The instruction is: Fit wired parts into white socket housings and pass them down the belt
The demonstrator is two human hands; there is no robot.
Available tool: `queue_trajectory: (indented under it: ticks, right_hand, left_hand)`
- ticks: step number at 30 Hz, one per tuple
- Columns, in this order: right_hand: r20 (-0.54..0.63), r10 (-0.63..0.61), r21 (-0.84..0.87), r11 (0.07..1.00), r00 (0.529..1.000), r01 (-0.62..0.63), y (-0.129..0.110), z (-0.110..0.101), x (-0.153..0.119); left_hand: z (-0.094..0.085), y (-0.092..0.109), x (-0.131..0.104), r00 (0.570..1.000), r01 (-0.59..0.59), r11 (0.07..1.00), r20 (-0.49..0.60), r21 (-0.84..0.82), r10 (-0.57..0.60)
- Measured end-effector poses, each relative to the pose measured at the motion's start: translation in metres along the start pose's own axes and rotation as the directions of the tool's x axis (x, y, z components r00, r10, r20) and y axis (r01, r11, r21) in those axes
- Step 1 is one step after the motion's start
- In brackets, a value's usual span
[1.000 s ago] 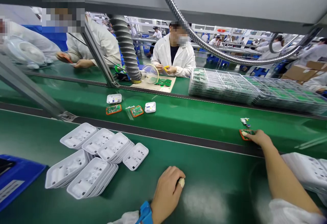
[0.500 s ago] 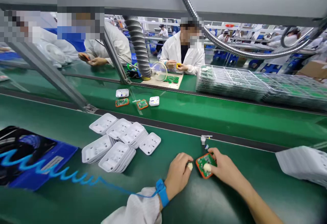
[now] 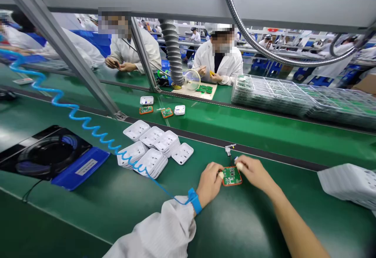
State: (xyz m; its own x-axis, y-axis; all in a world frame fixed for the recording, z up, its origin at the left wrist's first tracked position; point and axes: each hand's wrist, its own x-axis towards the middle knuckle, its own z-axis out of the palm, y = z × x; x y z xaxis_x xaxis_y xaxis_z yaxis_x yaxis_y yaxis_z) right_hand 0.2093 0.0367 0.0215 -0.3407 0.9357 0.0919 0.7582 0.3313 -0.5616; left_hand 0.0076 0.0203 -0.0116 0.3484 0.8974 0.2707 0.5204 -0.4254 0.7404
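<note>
A small green circuit board in an orange frame (image 3: 232, 176) lies flat on the green bench in front of me. My left hand (image 3: 209, 183) rests at its left edge, fingers curled, a taped fingertip touching the frame. My right hand (image 3: 255, 172) touches its upper right corner with a taped finger. A short wire with a small connector (image 3: 229, 150) runs from the board toward the conveyor. A blue wrist strap (image 3: 195, 201) with a coiled blue cord (image 3: 88, 122) is on my left wrist.
Stacks of white plastic housings (image 3: 152, 148) lie left of my hands, more (image 3: 348, 185) at the right. A black fan on a blue base (image 3: 49, 156) sits far left. The conveyor (image 3: 264, 126) carries two boards and white parts (image 3: 163, 110). Trays of boards (image 3: 293, 97) and co-workers in white coats are beyond.
My right hand brought the orange-framed board from the conveyor to the bench in front of me; my left hand moved up to its left edge. The board now lies flat between both hands.
</note>
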Motion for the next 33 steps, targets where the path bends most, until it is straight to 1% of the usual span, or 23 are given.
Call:
queue_trajectory:
  ticks: [1, 2, 3, 5, 8, 10, 13, 16, 18, 20, 23, 25, 28, 30, 31, 33]
  right_hand:
    - [-0.148, 0.027, -0.078, 0.996, 0.989, -0.039, 0.008, 0.003, 0.010]
    - [-0.251, 0.035, -0.155, 0.985, 0.967, -0.076, 0.017, 0.007, 0.021]
    - [-0.312, 0.029, -0.226, 0.969, 0.950, -0.103, 0.025, 0.012, 0.032]
    - [-0.358, 0.013, -0.339, 0.930, 0.934, -0.142, 0.035, 0.021, 0.051]
    - [-0.354, 0.011, -0.397, 0.904, 0.935, -0.161, 0.037, 0.030, 0.064]
    - [-0.319, 0.001, -0.365, 0.923, 0.948, -0.124, 0.032, 0.032, 0.059]
    - [-0.262, -0.019, -0.227, 0.973, 0.965, -0.043, 0.022, 0.032, 0.035]
    - [-0.240, -0.008, -0.089, 0.996, 0.971, -0.014, 0.011, 0.032, 0.006]
    - [-0.238, 0.022, -0.038, 0.999, 0.971, -0.032, 0.004, 0.032, -0.007]
    - [-0.254, 0.045, -0.007, 0.999, 0.966, -0.048, -0.003, 0.034, -0.013]
    - [-0.292, 0.020, 0.019, 1.000, 0.956, -0.016, -0.009, 0.038, -0.013]
    - [-0.290, 0.009, 0.051, 0.999, 0.957, 0.006, -0.010, 0.040, -0.011]
    - [-0.259, 0.049, 0.136, 0.991, 0.965, -0.014, -0.011, 0.041, -0.013]
    - [-0.263, 0.071, 0.170, 0.985, 0.962, -0.027, -0.013, 0.039, -0.017]
    - [-0.277, 0.074, 0.168, 0.985, 0.958, -0.027, -0.014, 0.038, -0.019]
    - [-0.300, 0.063, 0.140, 0.990, 0.952, -0.021, -0.018, 0.036, -0.022]
  left_hand:
    - [0.000, 0.005, 0.000, 0.999, -0.043, 0.998, 0.009, 0.053, 0.043]
    - [0.001, 0.010, 0.001, 0.995, -0.093, 0.990, 0.029, 0.108, 0.090]
    - [0.002, 0.014, 0.002, 0.989, -0.143, 0.977, 0.063, 0.159, 0.135]
    - [0.005, 0.020, 0.004, 0.970, -0.223, 0.946, 0.148, 0.235, 0.192]
    - [0.006, 0.021, 0.002, 0.947, -0.275, 0.913, 0.248, 0.302, 0.204]
    - [0.001, 0.020, -0.005, 0.940, -0.283, 0.904, 0.279, 0.320, 0.196]
    - [-0.013, 0.021, -0.023, 0.931, -0.290, 0.909, 0.310, 0.300, 0.194]
    - [-0.024, 0.029, -0.033, 0.926, -0.281, 0.911, 0.335, 0.301, 0.175]
    - [-0.024, 0.035, -0.029, 0.940, -0.248, 0.896, 0.314, 0.368, 0.131]
    - [-0.017, 0.040, -0.018, 0.954, -0.224, 0.866, 0.282, 0.446, 0.101]
    - [-0.001, 0.043, -0.004, 0.957, -0.232, 0.831, 0.274, 0.507, 0.100]
    - [0.006, 0.043, -0.001, 0.954, -0.244, 0.823, 0.282, 0.514, 0.107]
    - [0.009, 0.041, -0.009, 0.944, -0.264, 0.833, 0.309, 0.486, 0.119]
    - [0.007, 0.038, -0.016, 0.945, -0.257, 0.862, 0.301, 0.436, 0.129]
    - [0.006, 0.036, -0.018, 0.954, -0.233, 0.888, 0.271, 0.397, 0.130]
    - [0.005, 0.030, -0.020, 0.985, -0.119, 0.952, 0.152, 0.283, 0.078]
